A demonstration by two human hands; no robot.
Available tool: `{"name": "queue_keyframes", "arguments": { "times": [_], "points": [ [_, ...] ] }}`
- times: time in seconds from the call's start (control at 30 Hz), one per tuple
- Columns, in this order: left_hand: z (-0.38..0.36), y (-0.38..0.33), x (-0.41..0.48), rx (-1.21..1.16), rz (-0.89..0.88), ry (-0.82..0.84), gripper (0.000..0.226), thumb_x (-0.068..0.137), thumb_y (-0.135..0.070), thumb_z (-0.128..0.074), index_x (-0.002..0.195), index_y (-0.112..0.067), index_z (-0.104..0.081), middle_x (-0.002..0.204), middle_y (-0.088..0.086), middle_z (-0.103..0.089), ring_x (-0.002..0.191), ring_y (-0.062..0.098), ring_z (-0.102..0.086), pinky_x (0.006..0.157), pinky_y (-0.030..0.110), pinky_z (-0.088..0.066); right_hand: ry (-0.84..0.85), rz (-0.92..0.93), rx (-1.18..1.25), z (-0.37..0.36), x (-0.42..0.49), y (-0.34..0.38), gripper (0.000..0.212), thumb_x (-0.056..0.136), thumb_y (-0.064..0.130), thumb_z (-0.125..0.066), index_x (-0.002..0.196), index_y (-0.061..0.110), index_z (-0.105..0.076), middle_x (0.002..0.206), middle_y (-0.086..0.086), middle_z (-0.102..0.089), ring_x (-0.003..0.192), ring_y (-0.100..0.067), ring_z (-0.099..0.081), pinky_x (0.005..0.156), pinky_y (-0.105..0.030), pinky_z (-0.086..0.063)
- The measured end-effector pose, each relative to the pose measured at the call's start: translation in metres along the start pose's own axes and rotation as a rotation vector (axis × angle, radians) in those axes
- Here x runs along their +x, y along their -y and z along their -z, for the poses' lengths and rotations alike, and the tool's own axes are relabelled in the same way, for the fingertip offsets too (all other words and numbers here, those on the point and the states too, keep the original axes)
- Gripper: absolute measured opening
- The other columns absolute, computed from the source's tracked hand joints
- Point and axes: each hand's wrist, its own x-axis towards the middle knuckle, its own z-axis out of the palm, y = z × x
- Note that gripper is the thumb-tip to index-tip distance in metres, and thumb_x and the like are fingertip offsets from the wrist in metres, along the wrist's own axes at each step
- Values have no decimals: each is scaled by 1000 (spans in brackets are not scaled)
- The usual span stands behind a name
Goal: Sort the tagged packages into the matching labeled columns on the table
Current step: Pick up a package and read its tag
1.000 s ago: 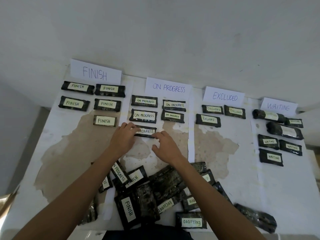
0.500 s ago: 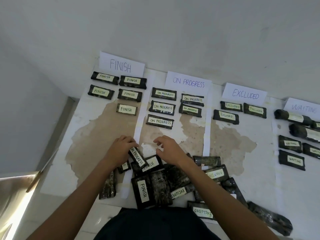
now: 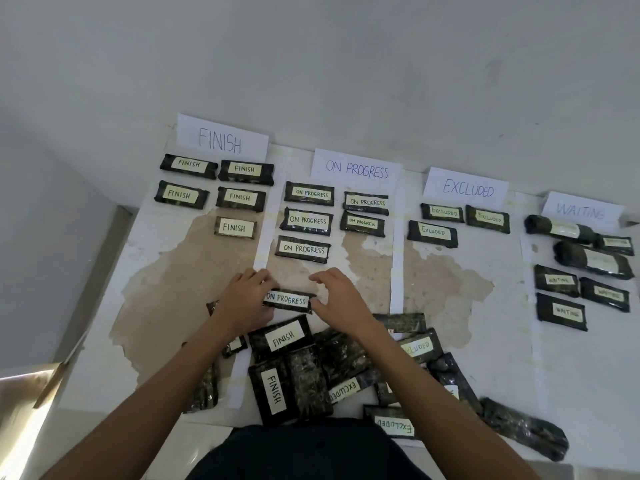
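A dark package tagged ON PROGRESS (image 3: pixel 289 300) lies level between my hands, just below the ON PROGRESS column. My left hand (image 3: pixel 247 296) grips its left end. With curled fingers, my right hand (image 3: pixel 341 299) pinches its right end. Paper signs head the columns: FINISH (image 3: pixel 221 142), ON PROGRESS (image 3: pixel 356 168), EXCLUDED (image 3: pixel 467 188) and WAITING (image 3: pixel 581 211). The nearest placed ON PROGRESS package (image 3: pixel 303 249) sits a little beyond my hands. Unsorted packages are heaped near the front edge, among them one tagged FINISH (image 3: pixel 282 337) and one tagged EXCLUDED (image 3: pixel 394 422).
The white table (image 3: pixel 485 341) has worn brown patches and white strips dividing the columns. Several sorted packages fill each column. A grey wall rises right behind the signs. One loose untagged package (image 3: pixel 526 431) lies at the front right.
My hands left a package in the ON PROGRESS column and drew back to the pile. The left hand lifted another ON PROGRESS package, and both hands now hold it level.
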Motion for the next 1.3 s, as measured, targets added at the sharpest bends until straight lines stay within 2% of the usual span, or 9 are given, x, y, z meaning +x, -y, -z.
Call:
{"name": "queue_keyframes", "arguments": {
  "times": [0.1, 0.27, 0.43, 0.63, 0.77, 0.87, 0.93, 1.07, 1.3],
  "points": [
    [6, -20, 25, -20, -30, -32, 42, 66, -32, -70, 105, -17, -64, 103, 1, -60, 94, 25, -56, 78, 37, -45, -49, 17, -116, 12, 0, -12, 50, 81, 28, -66, 129, 20, -52, 121, -2, -48, 112, -20, -43, 98, -32, -40],
    [9, -61, 71, -65, -93, -42, 42, 70, -30, -69, 109, -18, -62, 106, 0, -58, 100, 24, -52, 87, 38, -44, -84, 46, -350, 33, 4, -38, 45, 81, 18, -65, 125, 17, -55, 117, -7, -53, 102, -28, -47, 87, -40, -44],
    [-1, -87, 105, -84, -100, -23, 41, 78, -31, -65, 117, -21, -59, 112, -1, -55, 106, 22, -48, 91, 35, -42, -114, 32, -394, 52, 12, -70, 39, 78, 13, -66, 117, 13, -61, 108, -10, -59, 95, -31, -53, 80, -43, -47],
    [-8, -74, 120, -118, 19, -73, 52, 74, -10, -71, 124, -15, -57, 126, 7, -54, 117, 30, -47, 95, 48, -44, -66, -33, -372, 68, 38, -102, 43, 85, 14, -61, 127, 14, -53, 120, -10, -53, 106, -28, -48, 89, -37, -44],
    [-15, -44, 119, -55, 141, -103, 72, 75, -6, -71, 140, -15, -41, 150, 14, -31, 139, 38, -24, 108, 53, -31, -32, -41, -378, 69, 54, -115, 43, 85, 14, -61, 127, 13, -52, 123, -10, -51, 109, -28, -46, 91, -38, -44],
    [-25, -26, 122, -42, 143, -51, 74, 82, -9, -67, 145, -14, -29, 155, 16, -16, 142, 40, -10, 113, 54, -20, -68, -13, -395, 65, 59, -119, 48, 81, 22, -66, 127, 13, -54, 131, -13, -48, 119, -31, -43, 97, -43, -43],
    [-31, -19, 125, -22, 118, -43, 71, 83, -9, -65, 144, -15, -29, 154, 16, -16, 142, 40, -10, 112, 54, -19, -99, 49, -413, 61, 62, -121, 53, 78, 21, -71, 129, 13, -55, 139, -16, -46, 129, -36, -41, 101, -48, -43],
    [-34, -15, 130, 19, 52, -79, 68, 81, -7, -68, 141, -16, -37, 152, 17, -24, 139, 42, -19, 107, 55, -28, -63, 150, -508, 53, 71, -128, 61, 74, 12, -77, 130, 16, -55, 146, -15, -42, 134, -38, -39, 100, -44, -44],
    [-27, -9, 141, 101, -71, -119, 72, 73, 0, -73, 134, -20, -41, 144, 24, -37, 128, 51, -36, 93, 61, -41, -71, 112, -536, 45, 75, -132, 70, 71, 5, -79, 134, 14, -51, 146, -15, -41, 134, -38, -38, 103, -43, -42]
  ]
}}
